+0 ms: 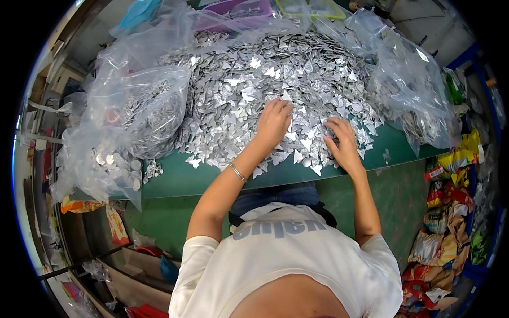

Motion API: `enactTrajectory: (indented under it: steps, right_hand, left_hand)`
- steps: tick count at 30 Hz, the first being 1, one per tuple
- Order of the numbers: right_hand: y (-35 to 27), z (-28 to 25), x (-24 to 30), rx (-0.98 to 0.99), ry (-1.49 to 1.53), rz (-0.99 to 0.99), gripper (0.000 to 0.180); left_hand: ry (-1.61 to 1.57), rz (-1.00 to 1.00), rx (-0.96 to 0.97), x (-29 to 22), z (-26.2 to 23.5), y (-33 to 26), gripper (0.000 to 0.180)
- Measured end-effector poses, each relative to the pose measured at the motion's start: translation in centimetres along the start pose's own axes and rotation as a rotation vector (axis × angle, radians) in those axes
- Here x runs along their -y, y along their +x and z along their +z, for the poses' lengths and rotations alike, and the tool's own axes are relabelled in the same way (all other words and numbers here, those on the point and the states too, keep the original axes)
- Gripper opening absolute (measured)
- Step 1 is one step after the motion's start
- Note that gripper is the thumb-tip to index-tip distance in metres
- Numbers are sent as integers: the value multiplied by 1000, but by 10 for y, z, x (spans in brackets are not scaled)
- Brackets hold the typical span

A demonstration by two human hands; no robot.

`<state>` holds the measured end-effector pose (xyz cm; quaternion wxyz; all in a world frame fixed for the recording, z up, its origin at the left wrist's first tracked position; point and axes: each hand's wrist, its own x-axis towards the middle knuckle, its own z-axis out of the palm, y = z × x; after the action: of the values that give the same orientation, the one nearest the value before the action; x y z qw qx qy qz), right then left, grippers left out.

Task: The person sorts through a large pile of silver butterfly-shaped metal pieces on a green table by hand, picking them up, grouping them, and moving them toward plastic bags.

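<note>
A broad heap of small flat silver metal pieces (313,69) is spread over the green table (175,177). Many are leaf- or butterfly-like in outline, and some are round. My left hand (273,124) rests on the middle of the heap, fingers stretched forward and a little apart. One bright piece (286,97) lies at its fingertips. To the right, my right hand (345,144) touches the heap's near right part, with its thumb spread away from the bent fingers. I see nothing gripped in either hand; the undersides of the fingers are hidden.
Clear plastic bags of metal parts stand left (154,111) and right (413,100) of the heap. Round discs (114,161) fill another bag at the near left. A purple tray (238,11) and a yellow-green tray (313,8) sit behind. Colourful packages (435,246) are stacked beside the table at right.
</note>
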<state>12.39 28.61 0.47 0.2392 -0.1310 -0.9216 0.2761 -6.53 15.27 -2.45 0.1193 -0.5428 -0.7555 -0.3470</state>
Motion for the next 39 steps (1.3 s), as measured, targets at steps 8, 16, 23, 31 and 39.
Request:
enactTrajectory:
  steps: [8, 16, 23, 31, 39]
  right_hand:
    - [21, 8, 6, -14, 242, 55, 25]
    - [47, 50, 48, 112, 802, 236, 32]
    - [41, 63, 88, -141, 476, 84, 19]
    - [23, 64, 78, -343, 359, -148, 17]
    - [22, 72, 71, -294, 741, 180, 16]
  left_hand:
    - [-938, -761, -211, 10, -38, -5, 21]
    - [-1496, -989, -117, -11, -67, -23, 31]
    - [-1843, -1118, -288, -39, -60, -39, 27]
    - [-1846, -1116, -547, -24, -71, -41, 36]
    - [-1794, -1057, -458, -22, -72, -40, 41]
